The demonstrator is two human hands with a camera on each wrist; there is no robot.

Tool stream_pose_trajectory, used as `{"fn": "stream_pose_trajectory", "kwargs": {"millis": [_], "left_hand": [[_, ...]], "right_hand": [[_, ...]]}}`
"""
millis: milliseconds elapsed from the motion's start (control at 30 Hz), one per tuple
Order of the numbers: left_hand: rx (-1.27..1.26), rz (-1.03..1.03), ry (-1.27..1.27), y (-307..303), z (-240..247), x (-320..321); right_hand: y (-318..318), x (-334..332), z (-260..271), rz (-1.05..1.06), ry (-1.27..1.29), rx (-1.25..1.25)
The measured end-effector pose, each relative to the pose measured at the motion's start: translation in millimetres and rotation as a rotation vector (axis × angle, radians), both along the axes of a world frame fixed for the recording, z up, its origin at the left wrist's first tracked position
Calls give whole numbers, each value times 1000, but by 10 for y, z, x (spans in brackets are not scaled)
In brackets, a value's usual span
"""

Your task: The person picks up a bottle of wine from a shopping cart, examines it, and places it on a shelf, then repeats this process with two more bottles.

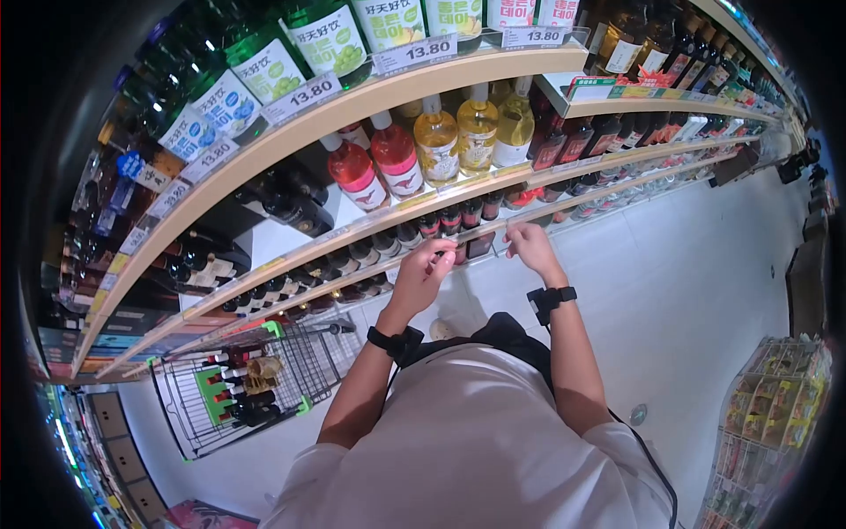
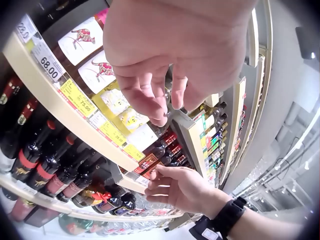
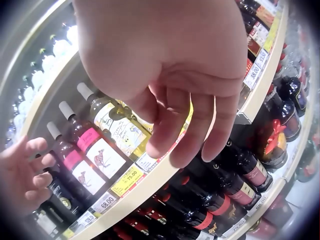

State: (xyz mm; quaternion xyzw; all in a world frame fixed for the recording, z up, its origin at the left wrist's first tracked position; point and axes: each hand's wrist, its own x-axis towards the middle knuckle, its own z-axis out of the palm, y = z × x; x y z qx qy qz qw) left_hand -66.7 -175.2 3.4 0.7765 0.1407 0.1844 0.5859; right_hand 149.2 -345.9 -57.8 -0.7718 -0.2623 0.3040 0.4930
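Note:
Both hands hover before a shelf of bottles and hold nothing. My left hand (image 1: 423, 273) has loosely bent fingers, seen close up in the left wrist view. A short way to the right, my right hand (image 1: 532, 248) hangs with its fingers loosely curled downward. Pink bottles (image 1: 396, 157) with kangaroo labels stand on the shelf beyond the hands, beside yellow bottles (image 1: 477, 132) of wine. In the right wrist view, the pink bottles (image 3: 101, 150) sit between the two hands. Dark wine bottles (image 3: 200, 205) fill the shelf below.
A shopping cart (image 1: 304, 357) with several bottles inside stands at the left. Green bottles (image 1: 322, 40) line the upper shelf, above price tags (image 1: 414, 55). A wire rack (image 1: 762, 414) of packaged goods is at the right, across the white floor (image 1: 687, 256).

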Motion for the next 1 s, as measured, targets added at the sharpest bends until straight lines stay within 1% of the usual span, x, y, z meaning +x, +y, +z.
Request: {"fn": "stream_pose_trajectory", "kwargs": {"millis": [67, 167, 267, 367, 500, 567, 667, 700, 800, 833, 867, 933, 967, 1000], "left_hand": [[-34, 4, 36, -13, -7, -128], [-50, 57, 48, -72, -82, -282], [-68, 135, 69, -223, -57, -381], [-132, 188, 63, -457, 42, -478], [-163, 230, 91, -812, 87, -586], [-197, 261, 117, -1013, 87, -676], [-186, 315, 155, -1311, 82, -854], [-174, 333, 160, -1397, 75, -914], [-120, 363, 171, -1590, 85, -1096], [-91, 380, 145, -1639, 82, -1147], [-113, 400, 166, -1678, 91, -1200], [-166, 430, 205, -1766, 129, -1318], [-183, 458, 180, -1811, 166, -1378], [-167, 477, 179, -1848, 212, -1442]], "right_hand": [[-35, -35, 24, 26, 7, -26], [-150, -93, -46, 2, 66, 30], [-362, -108, -143, 83, 2, 37], [-641, -127, -129, 101, -19, 80], [-1053, -170, -236, 55, 126, 83], [-1201, -193, -229, 61, 171, 41], [-1335, -267, -345, 43, 188, 51], [-1349, -294, -466, 71, 140, 83], [-1339, -382, -557, 156, 190, 16], [-1321, -410, -583, 217, 232, 34], [-1294, -431, -611, 266, 228, 14], [-1244, -522, -472, 356, 217, -29], [-1214, -580, -385, 373, 180, -66], [-1173, -652, -382, 363, 217, -5]]}}
